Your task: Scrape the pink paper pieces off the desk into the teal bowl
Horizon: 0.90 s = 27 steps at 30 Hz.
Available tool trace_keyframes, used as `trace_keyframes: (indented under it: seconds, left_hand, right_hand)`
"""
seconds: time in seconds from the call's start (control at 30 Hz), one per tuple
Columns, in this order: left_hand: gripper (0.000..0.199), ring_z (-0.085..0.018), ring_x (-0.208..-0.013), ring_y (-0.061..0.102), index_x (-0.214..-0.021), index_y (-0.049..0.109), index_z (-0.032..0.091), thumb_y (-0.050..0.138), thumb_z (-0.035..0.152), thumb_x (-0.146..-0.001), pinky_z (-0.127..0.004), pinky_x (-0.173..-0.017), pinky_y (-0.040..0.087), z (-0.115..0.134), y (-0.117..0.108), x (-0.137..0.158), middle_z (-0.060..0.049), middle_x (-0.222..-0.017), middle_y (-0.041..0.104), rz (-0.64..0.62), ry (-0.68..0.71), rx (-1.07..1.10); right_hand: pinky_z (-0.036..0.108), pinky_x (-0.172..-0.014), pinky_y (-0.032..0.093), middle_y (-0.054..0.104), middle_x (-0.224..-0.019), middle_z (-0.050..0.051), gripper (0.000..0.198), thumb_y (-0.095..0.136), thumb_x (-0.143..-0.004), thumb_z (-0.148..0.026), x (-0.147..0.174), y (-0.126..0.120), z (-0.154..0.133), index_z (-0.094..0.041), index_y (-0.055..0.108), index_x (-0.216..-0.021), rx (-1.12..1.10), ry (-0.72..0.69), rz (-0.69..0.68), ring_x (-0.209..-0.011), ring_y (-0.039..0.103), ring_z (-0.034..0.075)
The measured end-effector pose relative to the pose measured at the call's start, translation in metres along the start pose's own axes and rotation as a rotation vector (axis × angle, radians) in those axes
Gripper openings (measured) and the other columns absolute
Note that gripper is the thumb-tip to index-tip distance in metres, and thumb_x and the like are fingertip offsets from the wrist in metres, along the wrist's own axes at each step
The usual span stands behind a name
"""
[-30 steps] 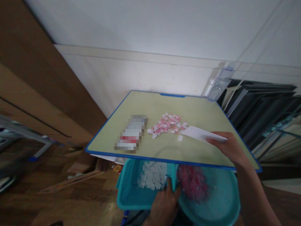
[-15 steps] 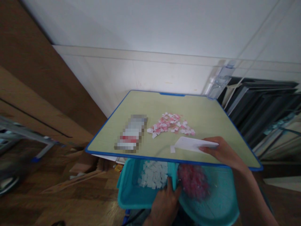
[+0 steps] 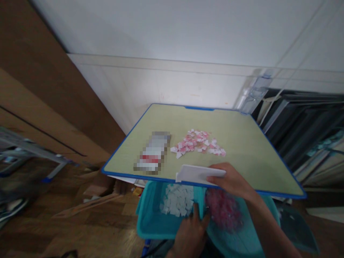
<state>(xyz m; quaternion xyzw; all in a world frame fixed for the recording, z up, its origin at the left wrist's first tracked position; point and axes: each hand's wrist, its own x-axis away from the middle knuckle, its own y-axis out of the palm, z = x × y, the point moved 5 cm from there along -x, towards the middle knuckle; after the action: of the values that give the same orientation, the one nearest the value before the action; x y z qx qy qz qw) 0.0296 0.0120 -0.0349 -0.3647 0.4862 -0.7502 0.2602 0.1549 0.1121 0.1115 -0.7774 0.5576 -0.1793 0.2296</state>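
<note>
My right hand (image 3: 228,179) pinches a flat white card (image 3: 197,174) at its right end, low over the front edge of a pale yellow board (image 3: 231,125) with a blue rim. At the card's left end a small white paper square (image 3: 177,177) hangs at the board's edge. My left hand (image 3: 192,227) grips the adjoining rims of a teal tub (image 3: 150,229) and a teal basin (image 3: 242,245), index finger on the tub's side. Many white paper squares (image 3: 178,200) lie in the tub; a pink-red heap (image 3: 224,211), blurred, fills part of the basin.
A loose pile of pink and white paper bits (image 3: 195,141) lies mid-board. Left of it is a pixelated flat object (image 3: 153,152). A clear plastic bottle (image 3: 255,95) stands at the back right corner. Dark panels (image 3: 309,125) lean to the right; cardboard (image 3: 102,186) lies on the floor.
My right hand has moved the card left and toward the board's front edge, and the small white square has shifted with it. My left hand stays at the rims.
</note>
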Motion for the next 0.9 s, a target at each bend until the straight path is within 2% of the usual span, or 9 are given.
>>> trace_keyframes:
  seconds: [0.13, 0.2, 0.4, 0.53, 0.73, 0.9]
  left_hand:
    - [0.055, -0.027, -0.084, 0.061, -0.129, 0.036, 0.032, 0.049, 0.017, -0.078, -0.04, -0.069, 0.049, 0.0, 0.0, 0.0, -0.02, -0.134, 0.032, 0.016, 0.023, 0.021]
    - [0.056, -0.026, -0.083, 0.061, -0.129, 0.036, 0.032, 0.051, 0.019, -0.077, -0.04, -0.069, 0.049, 0.0, 0.001, 0.0, -0.019, -0.135, 0.03, 0.015, 0.026, 0.033]
    - [0.056, -0.027, -0.088, 0.059, -0.131, 0.033, 0.032, 0.047, 0.017, -0.079, -0.04, -0.07, 0.049, 0.0, 0.001, -0.002, -0.018, -0.135, 0.03, -0.01, 0.021, 0.026]
    - [0.056, -0.028, -0.087, 0.06, -0.132, 0.031, 0.032, 0.046, 0.017, -0.08, -0.041, -0.068, 0.049, 0.002, -0.002, -0.002, -0.02, -0.134, 0.031, -0.025, 0.024, 0.02]
    - [0.057, -0.028, -0.085, 0.061, -0.132, 0.033, 0.031, 0.048, 0.018, -0.079, -0.041, -0.068, 0.049, 0.001, 0.001, -0.001, -0.023, -0.133, 0.032, -0.003, 0.029, 0.023]
    - [0.054, -0.029, -0.085, 0.061, -0.132, 0.033, 0.03, 0.045, 0.019, -0.081, -0.041, -0.067, 0.049, 0.002, -0.001, 0.0, -0.024, -0.133, 0.033, 0.016, 0.036, 0.021]
  right_hand:
    - [0.021, -0.047, 0.035, 0.052, -0.053, -0.002, 0.023, 0.059, -0.069, -0.033, -0.004, -0.008, 0.008, -0.014, 0.057, -0.056, 0.029, 0.029, 0.129, -0.05, 0.043, 0.01]
    - [0.021, -0.048, 0.036, 0.051, -0.053, -0.002, 0.023, 0.059, -0.069, -0.034, -0.005, -0.01, 0.013, -0.014, 0.057, -0.056, 0.03, 0.046, 0.145, -0.05, 0.043, 0.01]
    - [0.021, -0.048, 0.036, 0.053, -0.056, -0.001, 0.02, 0.059, -0.068, -0.032, -0.004, 0.0, 0.008, -0.013, 0.059, -0.061, 0.011, 0.063, 0.06, -0.052, 0.047, 0.011]
    - [0.02, -0.045, 0.033, 0.049, -0.052, -0.002, 0.022, 0.059, -0.068, -0.033, -0.001, 0.003, 0.0, -0.014, 0.056, -0.057, 0.006, 0.036, 0.012, -0.049, 0.044, 0.01]
    - [0.021, -0.047, 0.038, 0.056, -0.057, 0.0, 0.02, 0.06, -0.067, -0.033, -0.003, -0.017, 0.006, -0.014, 0.061, -0.061, 0.029, 0.058, 0.18, -0.052, 0.048, 0.011]
    - [0.021, -0.046, 0.039, 0.059, -0.058, 0.001, 0.021, 0.06, -0.068, -0.033, -0.006, -0.006, 0.006, -0.012, 0.063, -0.064, 0.023, 0.051, 0.052, -0.051, 0.05, 0.012]
